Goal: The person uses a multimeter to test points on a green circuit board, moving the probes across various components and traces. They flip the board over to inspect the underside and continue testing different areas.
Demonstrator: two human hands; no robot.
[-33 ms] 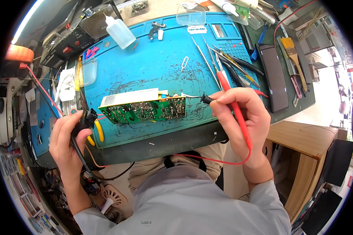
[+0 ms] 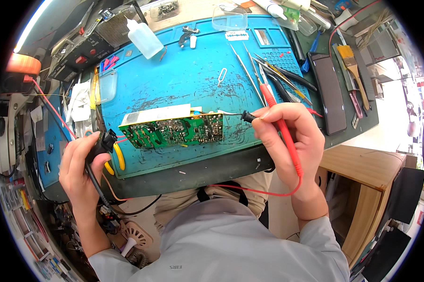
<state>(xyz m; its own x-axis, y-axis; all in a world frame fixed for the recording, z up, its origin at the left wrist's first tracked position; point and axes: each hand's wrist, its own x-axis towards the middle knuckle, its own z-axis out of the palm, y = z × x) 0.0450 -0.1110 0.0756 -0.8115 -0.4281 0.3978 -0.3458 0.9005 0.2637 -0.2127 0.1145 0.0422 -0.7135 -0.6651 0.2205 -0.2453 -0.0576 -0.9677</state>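
Note:
A green circuit board (image 2: 174, 131) stands on its long edge on the blue mat (image 2: 183, 80), solder side toward me, with a white-labelled part (image 2: 158, 114) behind it. My left hand (image 2: 82, 164), to the left of the board, is closed around a black plug (image 2: 104, 143) with a thick black cable hanging down. On the right, my right hand (image 2: 294, 141) pinches a small black connector (image 2: 247, 116) between thumb and forefinger; thin wires run from it to the board. The same hand also holds a red test probe (image 2: 284, 131), its tip pointing away from me and its red lead trailing below.
Tweezers (image 2: 247, 70) and pliers (image 2: 287, 77) lie beyond my right hand. A phone (image 2: 328, 94) and a brush (image 2: 350, 66) are further right. A squeeze bottle (image 2: 144, 40), a wire clip (image 2: 221, 76) and a plastic box (image 2: 107, 87) rest on the mat. Yellow-handled pliers (image 2: 119, 156) sit near my left hand.
The board has tipped very slightly, and the wires between it and the black connector have shifted. Both hands keep their places and grips.

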